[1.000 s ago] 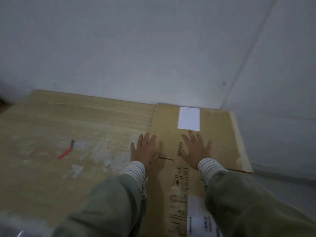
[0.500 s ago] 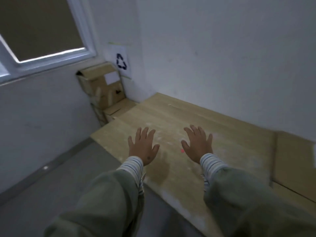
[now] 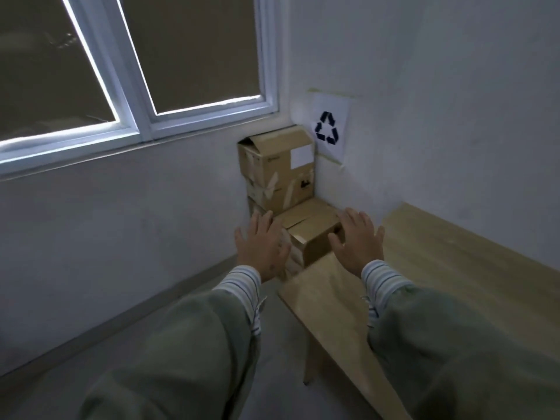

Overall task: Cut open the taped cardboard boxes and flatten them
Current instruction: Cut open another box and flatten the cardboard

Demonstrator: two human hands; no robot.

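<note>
window [image 3: 130, 65], recycling sign [image 3: 328, 128], wooden table [image 3: 439, 283]

The room is dim and grey, with muted colours. The brightest spots are thin strips of glare along the lower edges of the window [image 3: 130, 71] at the far left; its panes are dark brown. Soft, faint shadows lie under the table [image 3: 439, 283] on the right and in the far corner beside the boxes [image 3: 275, 171]. The wide lens bends the window frame and wall lines toward the edges. The near sleeves [image 3: 188, 353] look soft and smeared, and fine detail is grainy throughout.
</note>
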